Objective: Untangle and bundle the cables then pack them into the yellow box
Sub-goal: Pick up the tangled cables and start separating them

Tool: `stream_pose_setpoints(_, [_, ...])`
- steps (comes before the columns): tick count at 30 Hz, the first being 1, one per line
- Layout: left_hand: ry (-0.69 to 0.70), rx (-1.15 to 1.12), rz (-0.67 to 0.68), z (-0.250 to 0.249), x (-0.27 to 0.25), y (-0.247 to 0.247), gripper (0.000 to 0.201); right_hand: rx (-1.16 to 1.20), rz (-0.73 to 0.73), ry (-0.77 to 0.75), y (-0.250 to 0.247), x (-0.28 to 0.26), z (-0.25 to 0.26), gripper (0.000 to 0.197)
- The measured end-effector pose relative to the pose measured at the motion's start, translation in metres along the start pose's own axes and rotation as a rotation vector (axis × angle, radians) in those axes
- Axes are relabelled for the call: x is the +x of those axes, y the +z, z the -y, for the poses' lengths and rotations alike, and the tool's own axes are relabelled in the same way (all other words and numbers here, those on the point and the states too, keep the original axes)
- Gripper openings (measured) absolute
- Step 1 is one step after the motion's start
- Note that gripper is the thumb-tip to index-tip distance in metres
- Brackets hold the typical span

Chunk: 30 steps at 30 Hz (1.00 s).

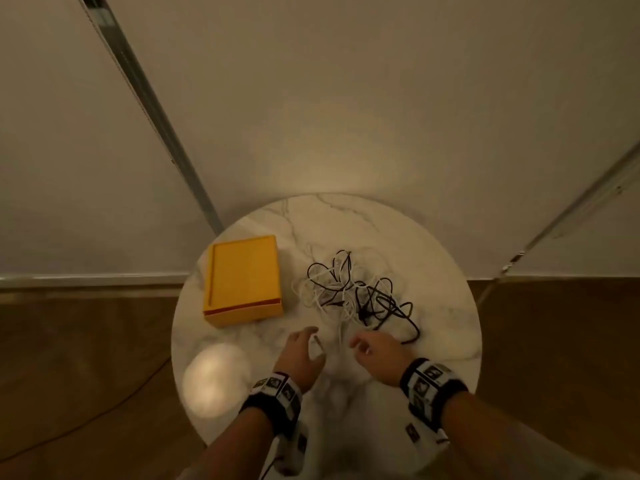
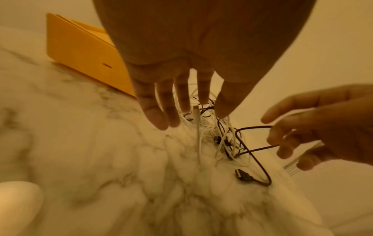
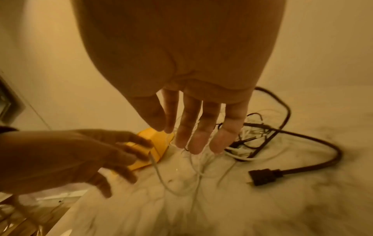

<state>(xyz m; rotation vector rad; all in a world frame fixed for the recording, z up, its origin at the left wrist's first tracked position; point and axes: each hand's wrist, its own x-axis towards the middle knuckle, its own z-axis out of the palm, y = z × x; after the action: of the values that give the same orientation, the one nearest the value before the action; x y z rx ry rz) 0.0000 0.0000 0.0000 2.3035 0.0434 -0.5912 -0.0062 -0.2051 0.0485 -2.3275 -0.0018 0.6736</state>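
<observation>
A tangle of black and white cables (image 1: 353,292) lies on the round marble table (image 1: 433,258), right of the closed yellow box (image 1: 242,278). My left hand (image 1: 301,351) hovers at the tangle's near edge with its fingers straight and spread. A white cable end (image 2: 196,118) rises right beside those fingertips, and I cannot tell whether it touches them. My right hand (image 1: 374,351) hangs just right of it, its fingers (image 3: 193,127) relaxed over loose white strands and holding nothing. A black plug (image 3: 262,176) lies flat on the marble beside the right hand.
The table stands against a pale wall (image 1: 346,98), and its near edge is at my forearms. A bright light patch (image 1: 216,379) falls on the marble near left. A thin cord (image 1: 104,414) runs across the brown floor on the left.
</observation>
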Motion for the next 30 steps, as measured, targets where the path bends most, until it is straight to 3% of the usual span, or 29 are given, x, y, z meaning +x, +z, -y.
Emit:
stream_pose_setpoints(2, [-0.067, 0.033, -0.003, -0.002, 0.008, 0.003, 0.056, -0.034, 0.072, 0.028, 0.007, 0.008, 0.007, 0.027])
stream_pose_setpoints(6, [-0.092, 0.130, 0.051, 0.003, 0.010, 0.007, 0.020, -0.060, 0.201, 0.120, 0.020, 0.009, 0.009, 0.034])
stream_pose_setpoints(11, [0.039, -0.131, 0.082, -0.011, -0.004, -0.008, 0.011, -0.129, 0.128, 0.044, 0.030, 0.013, 0.000, 0.053])
stream_pose_setpoints(14, [0.115, -0.342, 0.088, -0.031, -0.015, -0.030, 0.012, -0.183, 0.049, -0.044, 0.036, 0.016, -0.001, 0.031])
stream_pose_setpoints(18, [0.224, -0.497, 0.004, -0.050, -0.025, -0.079, 0.021, -0.151, -0.132, -0.085, 0.033, 0.022, 0.001, 0.016])
stream_pose_setpoints(21, [0.317, -0.555, -0.095, -0.058, -0.034, -0.114, 0.023, -0.052, -0.251, -0.117, 0.022, 0.027, 0.008, 0.018])
stream_pose_setpoints(24, [0.380, -0.808, -0.257, -0.067, -0.045, -0.144, 0.017, -0.035, -0.222, -0.025, 0.008, 0.034, 0.014, 0.029])
stream_pose_setpoints(27, [0.383, -1.169, -0.296, -0.071, -0.053, -0.176, 0.012, 0.002, -0.205, 0.068, -0.001, 0.035, 0.011, 0.041])
stream_pose_setpoints(30, [0.315, -1.020, -0.361, -0.056, -0.048, -0.190, 0.013, 0.028, -0.266, 0.134, -0.005, 0.030, 0.013, 0.040])
